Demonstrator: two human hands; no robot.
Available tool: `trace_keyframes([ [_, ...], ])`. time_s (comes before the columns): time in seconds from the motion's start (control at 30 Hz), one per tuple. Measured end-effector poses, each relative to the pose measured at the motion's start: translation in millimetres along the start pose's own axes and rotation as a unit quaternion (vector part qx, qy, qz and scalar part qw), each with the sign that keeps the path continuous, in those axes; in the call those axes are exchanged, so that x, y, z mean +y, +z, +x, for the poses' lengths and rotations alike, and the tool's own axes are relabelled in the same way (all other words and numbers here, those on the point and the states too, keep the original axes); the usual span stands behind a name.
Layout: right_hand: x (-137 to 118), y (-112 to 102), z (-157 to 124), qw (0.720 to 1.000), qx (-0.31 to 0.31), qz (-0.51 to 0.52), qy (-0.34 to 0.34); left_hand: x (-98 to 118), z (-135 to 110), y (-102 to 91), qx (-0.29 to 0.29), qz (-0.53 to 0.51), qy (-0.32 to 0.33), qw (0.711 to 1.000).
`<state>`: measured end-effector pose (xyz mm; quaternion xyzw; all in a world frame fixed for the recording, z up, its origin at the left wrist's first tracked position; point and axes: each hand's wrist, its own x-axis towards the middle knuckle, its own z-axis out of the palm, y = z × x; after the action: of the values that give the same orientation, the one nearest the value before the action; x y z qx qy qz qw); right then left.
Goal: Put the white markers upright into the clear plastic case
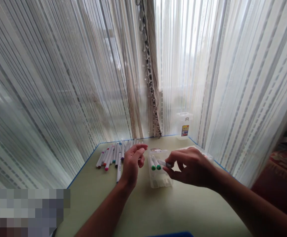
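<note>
My right hand (190,166) pinches a pen (165,163) over the box (159,180) between my hands, lined up to fit; my left hand (132,162) hangs open.

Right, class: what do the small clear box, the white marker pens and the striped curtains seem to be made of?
Small clear box: glossy transparent plastic, probably; the green-capped pens inside show through its walls.
White marker pens: smooth opaque plastic barrels with coloured caps, likely.
Striped curtains: thin sheer fabric; daylight passes through the hanging folds.
</note>
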<state>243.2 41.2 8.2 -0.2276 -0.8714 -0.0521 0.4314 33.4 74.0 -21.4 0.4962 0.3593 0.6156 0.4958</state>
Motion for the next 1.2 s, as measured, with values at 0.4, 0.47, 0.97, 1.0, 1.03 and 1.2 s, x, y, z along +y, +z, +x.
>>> trace_keyframes([
  [0.4, 2.5, 6.8, -3.0, 0.986, -0.125, -0.107, -0.008, 1.1, -2.0, 0.7, -0.007, -0.006, -0.009, 1.000],
  [0.47, 2.0, 7.0, -3.4, 0.985, -0.127, -0.116, -0.006, 1.1, -1.7, 0.5, -0.006, -0.006, -0.008, 1.000],
  [0.97, 1.8, 9.9, -5.9, 0.975, -0.149, -0.166, -0.001, 2.8, -2.0, 1.1, -0.008, -0.013, -0.005, 1.000],
  [1.0, 1.3, 9.6, -5.7, 0.974, -0.153, -0.166, 0.001, 3.0, -2.0, 1.3, -0.008, -0.012, -0.005, 1.000],
  [1.03, 0.8, 9.2, -5.6, 0.974, -0.157, -0.165, 0.003, 3.1, -2.0, 1.5, -0.008, -0.012, -0.006, 1.000],
  [1.2, -2.0, 7.9, -5.7, 0.972, -0.162, -0.167, 0.007, 3.2, -2.5, 2.4, 0.002, -0.007, -0.009, 1.000],
])
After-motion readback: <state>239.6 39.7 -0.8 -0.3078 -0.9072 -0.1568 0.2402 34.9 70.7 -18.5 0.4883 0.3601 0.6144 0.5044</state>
